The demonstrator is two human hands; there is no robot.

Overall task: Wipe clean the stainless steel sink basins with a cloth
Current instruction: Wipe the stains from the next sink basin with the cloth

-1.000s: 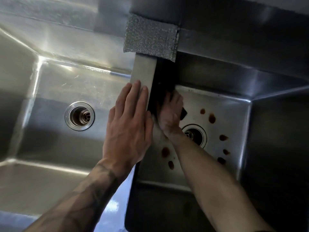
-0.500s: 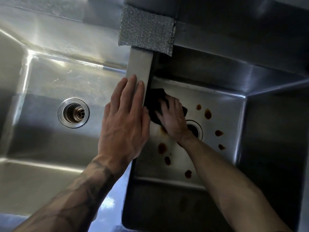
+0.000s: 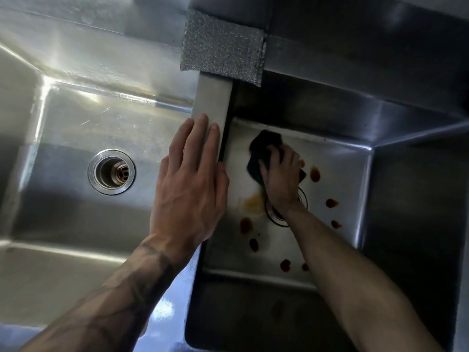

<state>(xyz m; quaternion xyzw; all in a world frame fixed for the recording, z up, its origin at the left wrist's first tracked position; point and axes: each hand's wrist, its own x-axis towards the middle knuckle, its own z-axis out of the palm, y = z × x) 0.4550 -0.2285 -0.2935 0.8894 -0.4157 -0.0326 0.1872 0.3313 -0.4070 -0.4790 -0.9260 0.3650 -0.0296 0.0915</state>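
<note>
Two stainless steel basins lie below me. Down in the right basin (image 3: 355, 179), my right hand (image 3: 281, 179) presses a dark cloth (image 3: 261, 151) against the floor, fingers curled over it, just behind the drain it partly hides. Several brown stains (image 3: 314, 174) dot the floor around the hand, and a smeared one (image 3: 253, 203) lies left of the drain. My left hand (image 3: 193, 184) rests flat with straight fingers on the divider (image 3: 213, 102) between the basins. The left basin (image 3: 76, 118) shows its drain (image 3: 111, 172) and no stains.
A grey scouring pad (image 3: 223, 47) lies on the back ledge over the far end of the divider. The steel back ledge (image 3: 355, 72) runs behind both basins. The right basin's walls are deep and in shadow.
My right hand has slid the cloth from the divider wall rightwards and out over the basin floor, leaving a smeared stain by the drain. My left hand stays on the divider.
</note>
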